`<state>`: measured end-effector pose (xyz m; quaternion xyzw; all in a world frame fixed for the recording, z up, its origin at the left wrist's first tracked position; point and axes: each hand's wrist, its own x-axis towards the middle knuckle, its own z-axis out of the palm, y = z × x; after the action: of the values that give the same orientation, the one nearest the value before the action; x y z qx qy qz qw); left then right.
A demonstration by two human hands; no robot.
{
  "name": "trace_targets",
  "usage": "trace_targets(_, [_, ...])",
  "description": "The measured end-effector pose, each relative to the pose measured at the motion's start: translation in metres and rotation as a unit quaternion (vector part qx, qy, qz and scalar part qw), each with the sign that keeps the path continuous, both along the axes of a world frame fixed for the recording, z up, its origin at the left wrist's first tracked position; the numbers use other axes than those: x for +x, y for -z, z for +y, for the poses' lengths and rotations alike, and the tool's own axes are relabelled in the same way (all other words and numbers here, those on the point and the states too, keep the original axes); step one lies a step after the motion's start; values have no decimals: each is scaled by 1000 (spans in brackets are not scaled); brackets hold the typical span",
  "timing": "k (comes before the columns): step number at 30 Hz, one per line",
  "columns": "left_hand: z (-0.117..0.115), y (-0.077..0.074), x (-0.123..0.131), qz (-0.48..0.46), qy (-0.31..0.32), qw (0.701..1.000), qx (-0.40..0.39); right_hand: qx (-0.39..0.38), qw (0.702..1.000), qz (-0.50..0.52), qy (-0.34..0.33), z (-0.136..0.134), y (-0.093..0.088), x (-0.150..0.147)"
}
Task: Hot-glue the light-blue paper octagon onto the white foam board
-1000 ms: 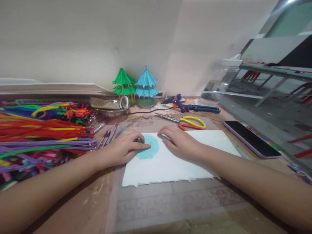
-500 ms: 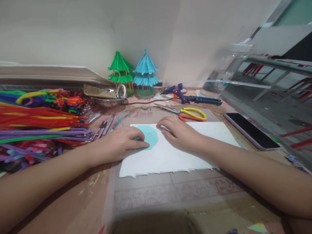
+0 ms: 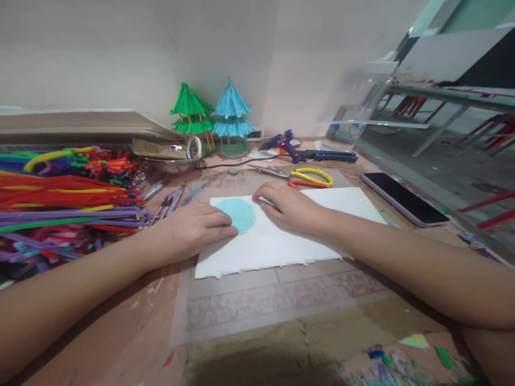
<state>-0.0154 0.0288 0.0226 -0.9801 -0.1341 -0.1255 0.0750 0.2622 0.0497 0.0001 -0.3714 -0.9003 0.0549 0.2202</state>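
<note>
A: Largest item?
B: Worn brown table (image 3: 100,343), carrying everything noted below.
A: Next down?
B: Heap of many-coloured fuzzy pipe cleaners (image 3: 68,193) at left. Then a white, roughly rectangular sheet (image 3: 257,252), flat at centre, near edge ragged.
A: Models at the back?
B: Two, side by side, pointed and two-tiered: green fringed tower (image 3: 189,112), light-blue fringed tower (image 3: 232,112).
A: Hands?
B: Left hand (image 3: 201,228) crosses the sheet's left edge. Grip: thumb close beside curled fingers; pinching or merely pressing, cannot tell. Right hand (image 3: 289,206) rests on the sheet, grip loosely curled, slight gap between thumb and fingers, nothing seen in it.
A: Smaller?
B: Metal scissors with yellow and orange handles (image 3: 311,177), just behind the right hand.
A: Smallest?
B: Thin light-blue many-sided piece (image 3: 241,214), dotted dark. Flat near the sheet's far left corner, between the hands; left fingertips touch its left side.
</note>
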Motion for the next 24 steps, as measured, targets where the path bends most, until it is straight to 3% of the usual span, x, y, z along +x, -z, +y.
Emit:
trace_targets(6, [10,18,-1,-58,-89,994,-11,1,1000,4,-4,1,0,1])
trace_targets(12, [2,1,-1,-104,-81,984,-123,-2,1000,2,-1,1,1,2])
trace_targets(16, [-3,-5,-4,-207,-137,962,-117,-3,1000,3,3,1,1,2])
trace_targets(24, [1,10,7,-107,-83,979,-152,-1,1000,6,1,0,0,1])
